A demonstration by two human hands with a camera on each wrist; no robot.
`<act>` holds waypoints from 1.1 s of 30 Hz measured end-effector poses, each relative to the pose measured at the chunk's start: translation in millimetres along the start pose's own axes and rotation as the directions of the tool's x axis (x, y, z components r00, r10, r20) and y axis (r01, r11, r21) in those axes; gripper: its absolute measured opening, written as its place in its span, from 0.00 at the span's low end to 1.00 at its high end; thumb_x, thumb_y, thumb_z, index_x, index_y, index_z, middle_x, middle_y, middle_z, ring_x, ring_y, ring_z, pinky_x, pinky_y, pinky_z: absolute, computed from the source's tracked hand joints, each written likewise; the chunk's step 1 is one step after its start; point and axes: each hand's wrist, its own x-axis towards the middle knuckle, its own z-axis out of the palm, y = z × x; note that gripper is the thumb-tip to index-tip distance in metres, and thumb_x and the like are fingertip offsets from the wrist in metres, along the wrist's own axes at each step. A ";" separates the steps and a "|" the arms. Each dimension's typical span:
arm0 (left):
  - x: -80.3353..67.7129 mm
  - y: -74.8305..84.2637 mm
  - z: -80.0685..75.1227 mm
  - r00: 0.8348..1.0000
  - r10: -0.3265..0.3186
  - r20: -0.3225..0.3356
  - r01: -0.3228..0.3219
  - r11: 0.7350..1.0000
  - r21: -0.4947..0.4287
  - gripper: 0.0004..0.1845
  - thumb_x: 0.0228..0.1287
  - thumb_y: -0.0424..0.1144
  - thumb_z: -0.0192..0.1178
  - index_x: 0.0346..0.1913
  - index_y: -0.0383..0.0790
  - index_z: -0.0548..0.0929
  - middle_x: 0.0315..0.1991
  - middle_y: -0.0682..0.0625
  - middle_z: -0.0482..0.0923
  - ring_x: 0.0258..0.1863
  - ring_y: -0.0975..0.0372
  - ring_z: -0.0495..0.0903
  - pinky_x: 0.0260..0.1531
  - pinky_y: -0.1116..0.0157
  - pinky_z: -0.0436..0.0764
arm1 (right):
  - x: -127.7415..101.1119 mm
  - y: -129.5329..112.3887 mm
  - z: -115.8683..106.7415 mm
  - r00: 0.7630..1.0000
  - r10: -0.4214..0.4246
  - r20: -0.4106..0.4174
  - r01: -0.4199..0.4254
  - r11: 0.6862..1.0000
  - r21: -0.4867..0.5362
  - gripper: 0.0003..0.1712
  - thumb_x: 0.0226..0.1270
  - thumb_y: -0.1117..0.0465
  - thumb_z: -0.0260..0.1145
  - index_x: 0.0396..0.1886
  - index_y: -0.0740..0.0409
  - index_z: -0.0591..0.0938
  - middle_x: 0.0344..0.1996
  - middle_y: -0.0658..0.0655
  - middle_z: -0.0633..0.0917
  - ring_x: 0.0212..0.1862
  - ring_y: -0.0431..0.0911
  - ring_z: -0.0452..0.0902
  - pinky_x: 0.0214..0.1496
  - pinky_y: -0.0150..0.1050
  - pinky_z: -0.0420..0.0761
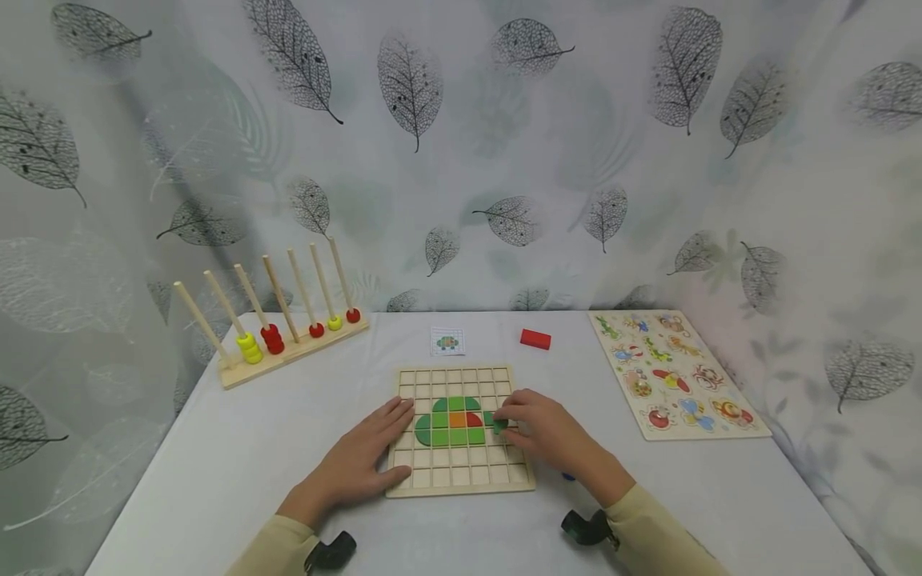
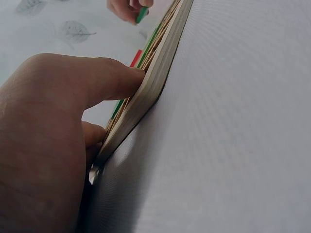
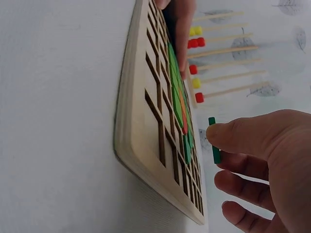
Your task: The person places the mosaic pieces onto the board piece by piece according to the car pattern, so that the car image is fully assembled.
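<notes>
A wooden grid board [image 1: 461, 478] lies flat on the table. Green tiles [image 1: 441, 437], an orange tile [image 1: 457, 420] and a red tile [image 1: 473, 419] fill cells in its middle. My left hand [image 1: 358, 458] rests along the board's left edge with fingers straight; its thumb [image 2: 114, 77] touches the frame in the left wrist view. Over the right part of the grid, my right hand [image 1: 547, 430] pinches a small green tile [image 3: 215, 141] between thumb and index finger. The right wrist view shows that tile raised above the board, the other fingers loosely bent.
Behind the board lie a small picture card [image 1: 447, 342] and a red block [image 1: 535, 339]. A wooden peg stand [image 1: 295, 352] with red and yellow beads stands back left. An animal puzzle board [image 1: 677, 384] lies right. A small blue thing [image 1: 568, 477] shows beside the right wrist.
</notes>
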 end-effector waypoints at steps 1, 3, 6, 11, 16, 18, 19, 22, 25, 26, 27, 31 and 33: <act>0.1 -0.1 0.3 1.000 0.001 0.000 -0.001 1.000 0.002 0.47 0.73 0.63 0.62 0.85 0.39 0.65 0.86 0.51 0.57 0.86 0.54 0.52 0.78 0.44 0.65 | 0.7 -0.6 1.4 1.000 0.008 0.010 -0.008 1.000 -0.004 0.14 0.66 0.60 0.82 0.51 0.51 0.94 0.46 0.46 0.85 0.51 0.42 0.80 0.54 0.43 0.87; 0.1 -0.2 0.7 1.000 0.001 0.000 -0.001 1.000 0.002 0.47 0.73 0.63 0.62 0.85 0.39 0.65 0.86 0.51 0.57 0.86 0.54 0.52 0.78 0.44 0.65 | 2.0 -1.7 3.9 0.999 0.020 0.030 -0.020 1.000 -0.003 0.14 0.67 0.59 0.82 0.51 0.50 0.94 0.46 0.44 0.85 0.51 0.41 0.80 0.54 0.41 0.87; 0.2 -0.5 0.6 1.000 -0.009 0.007 0.009 1.000 -0.006 0.48 0.73 0.63 0.62 0.85 0.39 0.64 0.87 0.51 0.57 0.86 0.55 0.51 0.78 0.44 0.63 | 3.2 -2.9 6.1 0.999 0.017 0.041 -0.017 1.000 0.008 0.14 0.67 0.60 0.82 0.51 0.51 0.94 0.45 0.44 0.85 0.50 0.40 0.80 0.53 0.39 0.86; -0.2 -0.3 -0.2 0.999 -0.024 0.023 0.025 1.000 -0.017 0.48 0.73 0.64 0.62 0.86 0.40 0.63 0.87 0.52 0.55 0.87 0.56 0.49 0.79 0.45 0.62 | 4.4 -3.6 10.2 0.999 -0.011 0.033 0.011 1.000 0.015 0.14 0.66 0.62 0.82 0.50 0.53 0.94 0.44 0.45 0.86 0.45 0.39 0.79 0.47 0.37 0.85; -0.1 1.9 -2.3 1.000 -0.012 0.013 0.012 1.000 -0.014 0.48 0.73 0.63 0.62 0.85 0.38 0.64 0.87 0.50 0.57 0.86 0.53 0.52 0.78 0.44 0.63 | 4.9 -4.7 11.6 0.999 -0.004 0.053 0.004 1.000 -0.006 0.14 0.66 0.61 0.82 0.51 0.52 0.94 0.44 0.45 0.85 0.43 0.38 0.78 0.45 0.36 0.85; 0.2 2.7 -2.8 1.000 -0.011 0.013 0.012 1.000 -0.011 0.47 0.73 0.63 0.61 0.85 0.38 0.64 0.86 0.50 0.57 0.86 0.53 0.52 0.78 0.44 0.63 | 4.9 -5.5 11.7 0.998 0.004 0.060 -0.003 1.000 -0.017 0.14 0.66 0.61 0.82 0.51 0.52 0.94 0.44 0.45 0.85 0.45 0.38 0.78 0.47 0.36 0.85; 0.2 3.1 -2.9 1.000 -0.012 0.014 0.012 1.000 -0.008 0.47 0.73 0.63 0.61 0.85 0.38 0.64 0.86 0.50 0.57 0.86 0.53 0.52 0.78 0.44 0.63 | 4.8 -5.8 12.0 0.998 0.007 0.063 -0.006 1.000 -0.021 0.14 0.66 0.61 0.82 0.50 0.52 0.94 0.44 0.45 0.85 0.45 0.38 0.78 0.47 0.36 0.85; 0.3 3.7 -3.3 1.000 -0.014 0.018 0.014 1.000 -0.007 0.47 0.73 0.63 0.61 0.85 0.38 0.64 0.87 0.50 0.57 0.86 0.53 0.52 0.79 0.44 0.63 | 4.9 -6.0 13.2 0.998 0.008 0.062 -0.007 1.000 -0.027 0.13 0.66 0.62 0.82 0.50 0.52 0.95 0.43 0.45 0.85 0.46 0.39 0.79 0.48 0.37 0.86; 0.3 3.8 -3.5 1.000 -0.014 0.018 0.014 1.000 -0.009 0.48 0.73 0.63 0.62 0.85 0.38 0.64 0.87 0.50 0.57 0.86 0.53 0.51 0.79 0.44 0.63 | 4.8 -5.5 14.3 0.998 0.015 0.056 -0.014 0.999 -0.030 0.12 0.66 0.62 0.82 0.49 0.51 0.95 0.43 0.44 0.85 0.46 0.39 0.79 0.49 0.38 0.86; 0.3 3.8 -3.7 1.000 -0.015 0.017 0.015 1.000 -0.011 0.48 0.73 0.63 0.62 0.85 0.38 0.64 0.87 0.50 0.57 0.86 0.53 0.51 0.79 0.44 0.63 | 4.9 -5.3 14.5 0.998 0.020 0.054 -0.019 0.999 -0.028 0.12 0.66 0.62 0.82 0.48 0.51 0.95 0.43 0.44 0.86 0.46 0.39 0.79 0.49 0.38 0.86; 0.3 4.0 -3.8 1.000 -0.014 0.016 0.014 1.000 -0.011 0.48 0.73 0.63 0.62 0.85 0.38 0.64 0.87 0.50 0.57 0.86 0.53 0.51 0.79 0.44 0.63 | 4.8 -5.1 14.8 0.998 0.027 0.053 -0.025 0.999 -0.024 0.12 0.66 0.63 0.82 0.48 0.51 0.95 0.43 0.44 0.85 0.47 0.39 0.79 0.50 0.38 0.86; 0.3 3.8 -3.6 1.000 -0.011 0.010 0.011 1.000 -0.007 0.48 0.73 0.63 0.62 0.85 0.38 0.65 0.86 0.50 0.57 0.86 0.53 0.52 0.78 0.44 0.63 | 4.5 -4.9 15.5 0.998 0.053 0.042 -0.053 0.999 -0.002 0.10 0.66 0.62 0.82 0.46 0.50 0.94 0.42 0.43 0.85 0.47 0.39 0.79 0.51 0.38 0.86; 0.4 3.6 -3.2 1.000 -0.010 0.010 0.010 1.000 -0.005 0.47 0.73 0.63 0.61 0.85 0.38 0.65 0.86 0.50 0.57 0.86 0.53 0.52 0.78 0.44 0.64 | 4.1 -4.3 16.4 0.998 0.057 0.034 -0.058 0.998 0.004 0.10 0.66 0.62 0.82 0.46 0.49 0.94 0.41 0.42 0.85 0.46 0.39 0.79 0.50 0.38 0.86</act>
